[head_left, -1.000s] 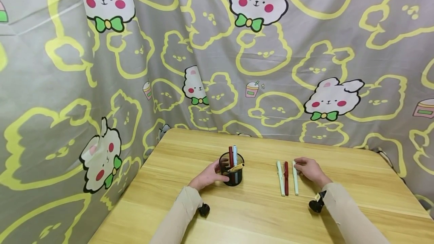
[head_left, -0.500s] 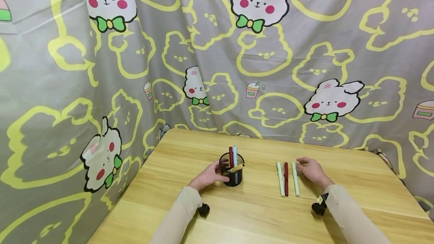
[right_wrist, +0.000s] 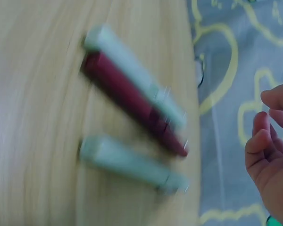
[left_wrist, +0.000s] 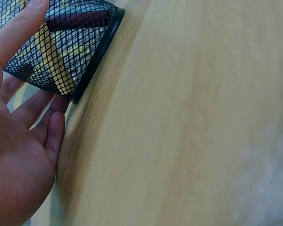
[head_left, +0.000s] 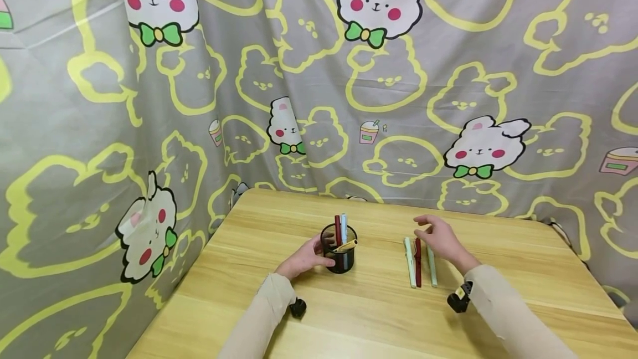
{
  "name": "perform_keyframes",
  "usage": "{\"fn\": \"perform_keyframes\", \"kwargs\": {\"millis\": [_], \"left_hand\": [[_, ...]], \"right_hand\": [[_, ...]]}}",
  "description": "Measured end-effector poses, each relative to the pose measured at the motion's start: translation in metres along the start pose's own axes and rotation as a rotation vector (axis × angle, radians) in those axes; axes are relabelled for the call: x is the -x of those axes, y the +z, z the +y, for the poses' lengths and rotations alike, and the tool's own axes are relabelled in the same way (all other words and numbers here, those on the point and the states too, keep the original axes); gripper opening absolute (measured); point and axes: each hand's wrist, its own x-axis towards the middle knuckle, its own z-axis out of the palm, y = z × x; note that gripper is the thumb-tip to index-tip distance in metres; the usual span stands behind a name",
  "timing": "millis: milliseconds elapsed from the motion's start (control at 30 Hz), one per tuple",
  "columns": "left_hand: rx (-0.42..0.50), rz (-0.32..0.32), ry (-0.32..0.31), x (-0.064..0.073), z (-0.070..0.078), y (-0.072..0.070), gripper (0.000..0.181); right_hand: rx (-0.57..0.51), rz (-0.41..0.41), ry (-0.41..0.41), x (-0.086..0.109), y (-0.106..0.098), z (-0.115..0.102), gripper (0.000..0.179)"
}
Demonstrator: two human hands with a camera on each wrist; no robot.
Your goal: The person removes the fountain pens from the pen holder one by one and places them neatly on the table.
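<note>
My left hand holds a black mesh pen holder from its left side, thumb in front and fingers behind. In it stand a dark red pen, a light blue pen and a leaning yellow pen. To the right, a pale green pen and a dark red pen lie side by side, with another pale green pen slightly apart. My right hand hovers over their far ends, fingers loosely bent and holding nothing. It covers part of the rightmost pen in the head view.
The wooden table reaches back to a grey cartoon-print curtain, which also hangs along the left side. Black wrist cameras sit at both sleeves, the right one low over the tabletop.
My right hand has let go of the rightmost pale green pen, drawn slightly away, then risen and swung left over the pens. My left hand keeps its hold on the pen holder.
</note>
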Motion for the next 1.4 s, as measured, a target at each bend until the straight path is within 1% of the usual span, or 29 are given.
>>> {"fn": "perform_keyframes", "kwargs": {"millis": [100,267,400,500,600,767,967,1067,1233,1400], "left_hand": [[0.000,0.002,0.005,0.000,0.000,0.000,0.077],[0.001,0.007,-0.004,0.000,0.001,0.001,0.076],[0.003,0.005,0.002,0.000,0.001,0.001,0.075],[0.007,0.002,0.004,0.000,0.001,0.001,0.074],[0.010,-0.001,0.006,0.000,0.000,0.000,0.074],[0.006,-0.009,0.008,0.000,0.000,0.000,0.074],[-0.014,-0.008,-0.012,0.001,0.003,0.000,0.073],[-0.023,-0.014,-0.014,0.001,0.003,0.001,0.071],[-0.036,-0.029,0.014,-0.001,0.000,-0.001,0.071],[-0.042,-0.036,0.024,-0.001,0.000,-0.002,0.072]], "right_hand": [[-0.029,-0.017,-0.043,-0.002,0.008,-0.016,0.031],[-0.071,-0.082,-0.097,-0.001,0.023,-0.040,0.026],[-0.100,-0.132,-0.143,0.003,0.037,-0.059,0.025],[-0.109,-0.169,-0.181,0.006,0.048,-0.070,0.026],[-0.128,-0.189,-0.222,0.007,0.058,-0.078,0.026],[-0.152,-0.194,-0.277,0.006,0.074,-0.085,0.028],[-0.184,-0.179,-0.288,0.007,0.089,-0.088,0.028],[-0.182,-0.173,-0.285,0.006,0.094,-0.089,0.028],[-0.181,-0.167,-0.291,0.004,0.099,-0.090,0.025],[-0.198,-0.148,-0.289,0.003,0.102,-0.093,0.023]]}}
